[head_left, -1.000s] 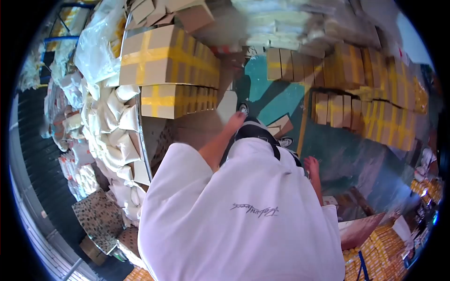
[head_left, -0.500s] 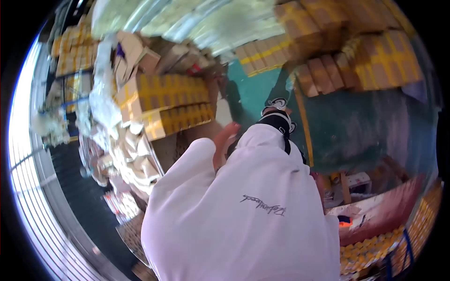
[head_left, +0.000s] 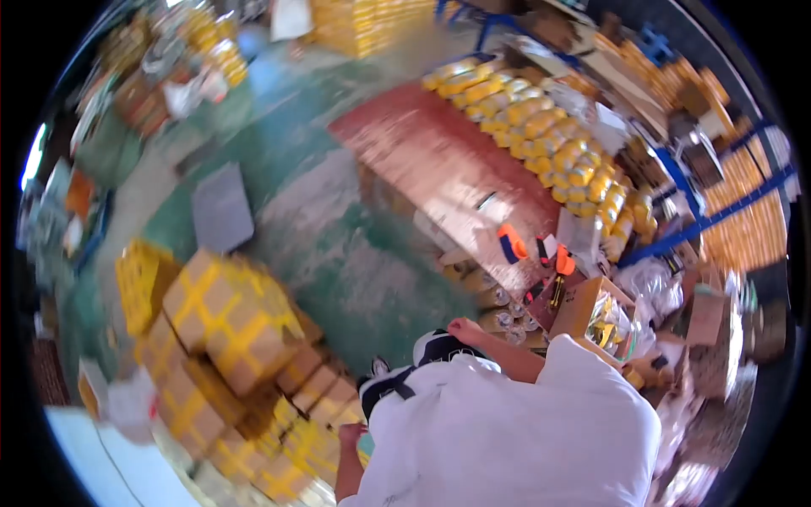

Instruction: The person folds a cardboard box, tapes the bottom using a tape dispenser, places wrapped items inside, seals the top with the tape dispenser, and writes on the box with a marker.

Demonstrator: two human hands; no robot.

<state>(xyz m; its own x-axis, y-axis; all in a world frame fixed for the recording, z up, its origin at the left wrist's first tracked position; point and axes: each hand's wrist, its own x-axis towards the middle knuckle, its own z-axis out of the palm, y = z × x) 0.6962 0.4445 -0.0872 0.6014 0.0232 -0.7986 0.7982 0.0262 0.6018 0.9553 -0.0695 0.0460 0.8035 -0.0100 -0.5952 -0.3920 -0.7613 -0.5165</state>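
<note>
Swung round, the view now faces the red surface point(head_left: 422, 152); the right hand point(head_left: 463, 328) hangs loose and empty near its end, the left hand point(head_left: 351, 434), likewise released, near the taped cartons point(head_left: 198, 304). Stepping safely here calls for arms kept clear of both.

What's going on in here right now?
A person in a white shirt is between stacked, yellow-taped cartons and a red-topped table. The left hand is nearest the cartons and the right hand is nearer the table; neither appears to hold anything. Orange-and-dark items lie at the table's near end, close to an open carton, and yellow-wrapped packages line one long side.
</note>
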